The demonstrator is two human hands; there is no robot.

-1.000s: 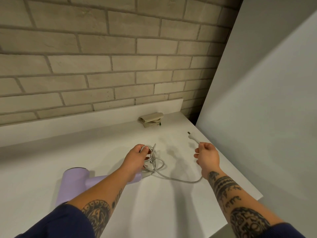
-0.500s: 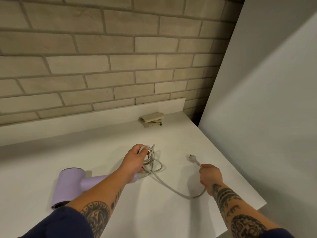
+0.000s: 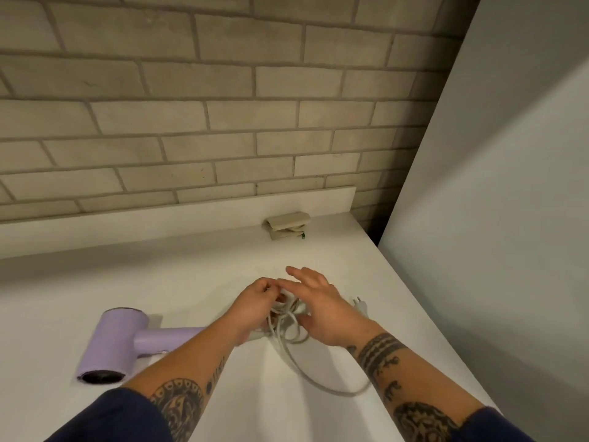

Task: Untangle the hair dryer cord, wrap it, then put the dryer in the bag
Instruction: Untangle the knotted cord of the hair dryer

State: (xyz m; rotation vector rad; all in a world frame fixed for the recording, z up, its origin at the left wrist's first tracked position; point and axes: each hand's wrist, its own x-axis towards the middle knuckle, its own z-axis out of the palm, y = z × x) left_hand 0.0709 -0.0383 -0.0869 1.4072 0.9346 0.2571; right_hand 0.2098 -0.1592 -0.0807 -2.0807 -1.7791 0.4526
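Note:
A lilac hair dryer (image 3: 111, 342) lies on its side on the white counter (image 3: 95, 272), nozzle toward me, handle pointing right. Its grey cord (image 3: 287, 327) is bunched in tangled loops at the handle's end, and one long strand curves toward the front right. My left hand (image 3: 251, 309) grips the bundle of loops. My right hand (image 3: 322, 307) hovers over the same bundle with fingers spread and straight, touching the loops. The white plug (image 3: 361, 306) lies on the counter just right of my right hand. A folded beige bag (image 3: 287, 225) rests against the back ledge.
A brick wall (image 3: 223, 116) rises behind the counter's raised back ledge. A tall white panel (image 3: 494, 218) stands along the right side. The counter's right edge runs diagonally close to my right forearm.
My right hand let go of the cord near the plug and moved left onto the bundle. The plug now lies on the counter. My left hand stays on the loops.

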